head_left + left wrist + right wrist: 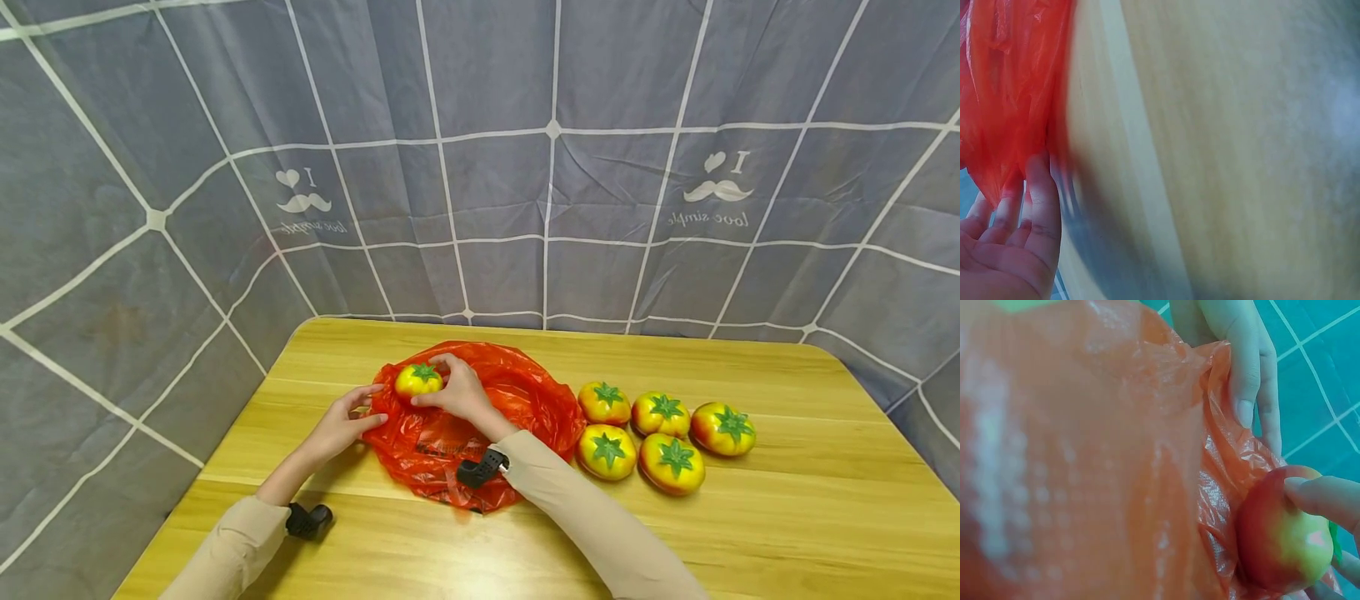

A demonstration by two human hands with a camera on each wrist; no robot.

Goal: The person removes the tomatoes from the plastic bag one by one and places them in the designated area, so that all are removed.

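A red plastic bag [450, 433] lies spread on the table with its mouth facing up. At the bag's left part, my right hand [459, 392] holds a yellow-and-red tomato-like fruit [414, 382] with a green leafy top between thumb and fingers. The same fruit [1285, 531] shows against the crumpled film in the right wrist view. My left hand [341, 425] grips the left edge of the bag, thumb and fingers about the film. In the left wrist view, red film [1016, 81] partly covers the left fingertips [1038, 164].
Right of the bag stand several more such fruits, among them a front-left one [606, 452] close to the bag and a far-right one [723, 429]. The wooden table [810, 500] ends at a grey curtain [495, 192] with white lines, behind and at both sides.
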